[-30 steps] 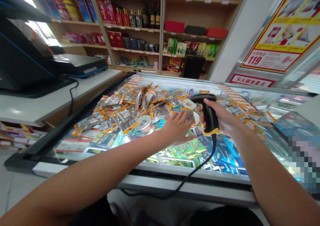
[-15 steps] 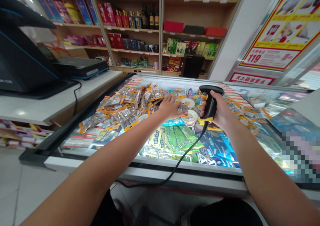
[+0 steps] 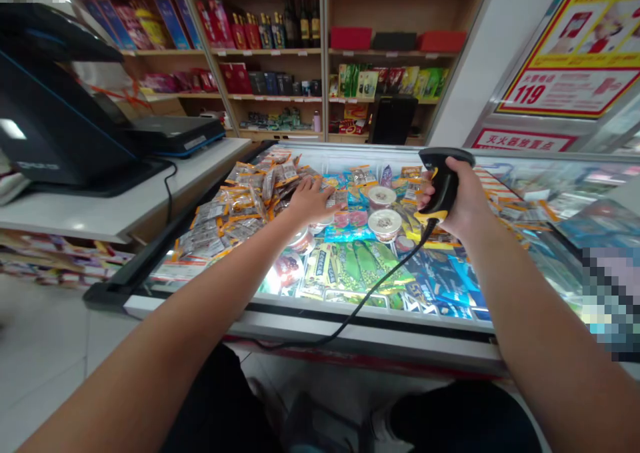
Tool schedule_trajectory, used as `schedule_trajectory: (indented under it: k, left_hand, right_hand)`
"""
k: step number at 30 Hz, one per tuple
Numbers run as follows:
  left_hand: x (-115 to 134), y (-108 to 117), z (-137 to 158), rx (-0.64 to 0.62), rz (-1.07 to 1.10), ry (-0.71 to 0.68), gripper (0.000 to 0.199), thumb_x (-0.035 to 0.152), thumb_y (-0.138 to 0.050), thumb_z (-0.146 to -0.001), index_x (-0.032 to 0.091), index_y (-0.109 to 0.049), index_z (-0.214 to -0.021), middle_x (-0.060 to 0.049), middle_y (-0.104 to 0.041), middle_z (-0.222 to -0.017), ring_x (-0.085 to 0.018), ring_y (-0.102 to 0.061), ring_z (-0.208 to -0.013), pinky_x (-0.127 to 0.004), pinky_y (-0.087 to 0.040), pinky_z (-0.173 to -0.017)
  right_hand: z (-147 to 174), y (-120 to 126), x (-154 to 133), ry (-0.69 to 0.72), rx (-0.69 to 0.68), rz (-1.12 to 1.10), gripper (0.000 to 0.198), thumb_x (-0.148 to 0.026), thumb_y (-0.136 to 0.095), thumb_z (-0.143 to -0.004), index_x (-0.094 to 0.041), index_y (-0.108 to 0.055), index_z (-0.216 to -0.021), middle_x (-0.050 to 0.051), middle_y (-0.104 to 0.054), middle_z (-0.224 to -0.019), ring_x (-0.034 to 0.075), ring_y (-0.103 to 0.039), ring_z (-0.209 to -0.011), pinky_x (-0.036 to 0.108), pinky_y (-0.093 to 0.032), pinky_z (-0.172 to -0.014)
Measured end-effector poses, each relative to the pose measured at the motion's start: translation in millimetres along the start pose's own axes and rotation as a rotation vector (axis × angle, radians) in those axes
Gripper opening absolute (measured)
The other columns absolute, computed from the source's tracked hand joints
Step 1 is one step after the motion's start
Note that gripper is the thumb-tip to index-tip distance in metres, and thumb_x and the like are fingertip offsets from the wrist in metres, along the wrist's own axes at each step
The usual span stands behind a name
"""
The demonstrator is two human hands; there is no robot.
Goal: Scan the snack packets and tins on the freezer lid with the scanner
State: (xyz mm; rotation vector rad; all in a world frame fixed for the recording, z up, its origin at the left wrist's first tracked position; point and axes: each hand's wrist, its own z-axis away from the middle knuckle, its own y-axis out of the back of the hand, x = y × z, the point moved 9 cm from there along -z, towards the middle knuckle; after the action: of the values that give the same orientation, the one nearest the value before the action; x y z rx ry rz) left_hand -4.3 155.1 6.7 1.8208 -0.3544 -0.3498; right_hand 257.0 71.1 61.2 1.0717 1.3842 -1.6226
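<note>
My right hand [image 3: 465, 196] is wrapped round the grip of a black and yellow barcode scanner [image 3: 445, 183], held above the freezer's glass top. A black cable [image 3: 353, 316] runs from its base down toward the front edge. My left hand [image 3: 311, 203] lies with fingers spread against a heap of small clear snack packets [image 3: 240, 203] with orange edges. Under the glass near that hand are white-lidded cups [image 3: 385, 223], green pea-printed packs [image 3: 357, 263] and blue packs [image 3: 440, 283]. Part of the heap is hidden behind my left hand.
The chest freezer's front rim [image 3: 380, 333] crosses in front of me. More orange-edged packets [image 3: 525, 211] lie on the right part of the glass. At left stand a counter [image 3: 65, 206], a dark weighing machine [image 3: 55, 113] and its platform [image 3: 175, 133]. Stocked shelves [image 3: 270, 51] are behind.
My left hand has swept left along with the packets, baring more of the cups and packs under the glass. The scanner in my right hand has shifted a little right and up in view.
</note>
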Motion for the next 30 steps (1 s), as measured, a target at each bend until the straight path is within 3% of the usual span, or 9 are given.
schedule_trajectory:
  k: [4,9,12,16,21,27,30]
  left_hand:
    - [8.8,12.0,6.8,0.077,-0.026,-0.042,0.069,0.067,-0.038,-0.096,0.024,-0.042,-0.150,-0.011,-0.036,-0.159,-0.036,-0.027,-0.149,-0.048,-0.016,-0.122]
    - [50.6,29.4,-0.2,0.117,0.028,-0.158,0.060,0.044,-0.048,-0.095,0.019,-0.041,-0.149,-0.012,-0.041,-0.156,-0.030,-0.036,-0.144,-0.044,-0.023,-0.120]
    - [75.0,24.6,-24.1,0.068,0.091,-0.163,0.065,0.051,-0.045,-0.096,0.019,-0.037,-0.152,-0.013,-0.036,-0.160,-0.032,-0.035,-0.145,-0.046,-0.027,-0.118]
    - [94.1,1.4,-65.7,-0.031,0.129,-0.150,0.071,0.059,-0.036,-0.099,0.018,-0.032,-0.156,-0.010,-0.022,-0.167,-0.031,-0.024,-0.152,-0.045,-0.025,-0.121]
    - [86.0,-21.6,-89.0,-0.153,0.063,-0.080,0.078,0.068,-0.033,-0.096,0.017,-0.037,-0.154,-0.013,-0.029,-0.164,-0.032,-0.027,-0.150,-0.046,-0.029,-0.118]
    - [53.4,-12.4,-77.6,-0.156,-0.041,0.050,0.091,0.081,-0.030,-0.088,0.012,-0.054,-0.141,-0.021,-0.052,-0.147,-0.039,-0.047,-0.136,-0.050,-0.038,-0.110]
    - [40.2,-4.4,-69.1,-0.140,-0.093,0.109,0.090,0.080,-0.033,-0.088,0.009,-0.060,-0.135,-0.022,-0.058,-0.139,-0.041,-0.048,-0.134,-0.051,-0.034,-0.112]
  right_hand:
    - [-3.4,4.6,5.6,-0.083,0.002,-0.139,0.029,-0.047,-0.053,-0.091,-0.021,-0.060,-0.080,0.000,-0.049,-0.055,0.014,-0.046,-0.051,0.026,-0.042,-0.050]
    - [-3.0,4.8,6.1,-0.075,0.008,-0.125,0.029,-0.047,-0.050,-0.092,-0.022,-0.060,-0.080,0.000,-0.050,-0.055,0.015,-0.045,-0.051,0.027,-0.041,-0.050]
    - [-1.8,3.3,6.3,-0.073,0.011,-0.116,0.031,-0.047,-0.049,-0.093,-0.022,-0.060,-0.080,-0.001,-0.050,-0.054,0.014,-0.045,-0.050,0.026,-0.041,-0.050]
    - [-2.2,1.9,5.9,-0.068,0.001,-0.136,0.030,-0.047,-0.050,-0.092,-0.021,-0.060,-0.081,-0.001,-0.051,-0.054,0.013,-0.047,-0.049,0.026,-0.042,-0.048]
    - [-6.3,0.2,4.6,-0.041,-0.044,-0.145,0.026,-0.047,-0.053,-0.091,-0.023,-0.057,-0.082,-0.001,-0.050,-0.058,0.013,-0.047,-0.048,0.025,-0.045,-0.046]
    - [-6.8,2.1,1.8,-0.029,-0.017,-0.177,0.023,-0.045,-0.054,-0.091,-0.023,-0.058,-0.085,-0.001,-0.052,-0.059,0.013,-0.048,-0.049,0.026,-0.046,-0.045]
    - [-2.2,6.0,-5.1,-0.020,0.034,-0.205,0.027,-0.046,-0.052,-0.092,-0.022,-0.058,-0.082,-0.001,-0.049,-0.055,0.013,-0.047,-0.049,0.026,-0.044,-0.046]
